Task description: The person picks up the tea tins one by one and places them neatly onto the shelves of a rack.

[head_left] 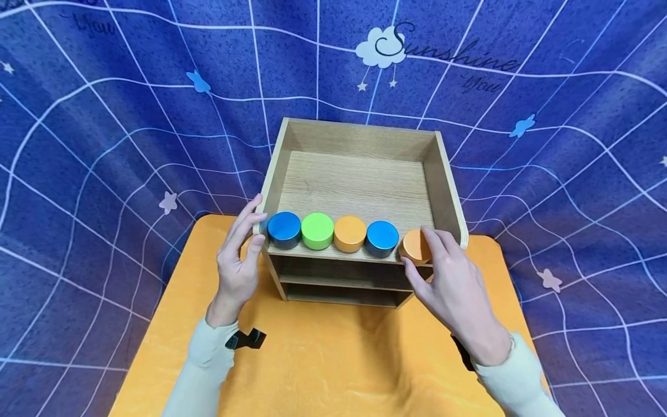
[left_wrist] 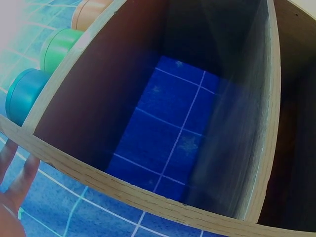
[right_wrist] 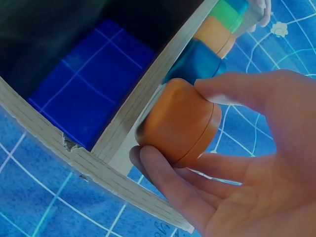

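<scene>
My right hand (head_left: 458, 284) pinches an orange round lidded jar (right_wrist: 180, 121) between thumb and fingers, at the right end of the top shelf's front edge. Left of it in the head view, a blue jar (head_left: 382, 238), another orange jar (head_left: 350, 233), a green jar (head_left: 317, 230) and a second blue jar (head_left: 284, 229) stand in a row. With fingers fairly straight, my left hand (head_left: 239, 260) touches the left side panel of the wooden shelf unit (head_left: 359, 179), beside the end blue jar. In the left wrist view, only some fingers (left_wrist: 22, 180) show at the panel's outer side.
The unit stands on a table with an orange cloth (head_left: 323, 359). Raised side and back walls frame its top, and lower open compartments (head_left: 339, 294) face me. A blue curtain (head_left: 333, 69) with white grid lines hangs behind and on both sides.
</scene>
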### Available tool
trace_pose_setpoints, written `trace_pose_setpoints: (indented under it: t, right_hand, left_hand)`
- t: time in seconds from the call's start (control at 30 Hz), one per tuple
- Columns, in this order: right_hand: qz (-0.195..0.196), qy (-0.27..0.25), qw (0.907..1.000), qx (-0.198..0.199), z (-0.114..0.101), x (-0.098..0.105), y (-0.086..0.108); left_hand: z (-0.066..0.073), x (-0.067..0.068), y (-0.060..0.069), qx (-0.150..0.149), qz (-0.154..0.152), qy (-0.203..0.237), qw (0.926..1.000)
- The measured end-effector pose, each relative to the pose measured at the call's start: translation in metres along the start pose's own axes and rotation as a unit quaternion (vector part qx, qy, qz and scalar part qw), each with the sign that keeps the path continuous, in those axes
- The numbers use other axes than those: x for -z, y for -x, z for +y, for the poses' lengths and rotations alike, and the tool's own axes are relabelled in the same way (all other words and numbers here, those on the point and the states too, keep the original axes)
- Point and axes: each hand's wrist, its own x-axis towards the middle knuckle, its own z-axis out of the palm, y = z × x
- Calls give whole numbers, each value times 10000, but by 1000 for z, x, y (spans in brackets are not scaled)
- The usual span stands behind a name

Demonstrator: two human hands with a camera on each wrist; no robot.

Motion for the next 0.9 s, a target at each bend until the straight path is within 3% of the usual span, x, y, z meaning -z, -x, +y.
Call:
trace_pose_setpoints:
  t: [0.9]
  right_hand:
    - [-386, 39, 9992, -78, 3, -7, -10]
  left_hand:
    - [-1, 0, 1, 19, 6, 19, 10000]
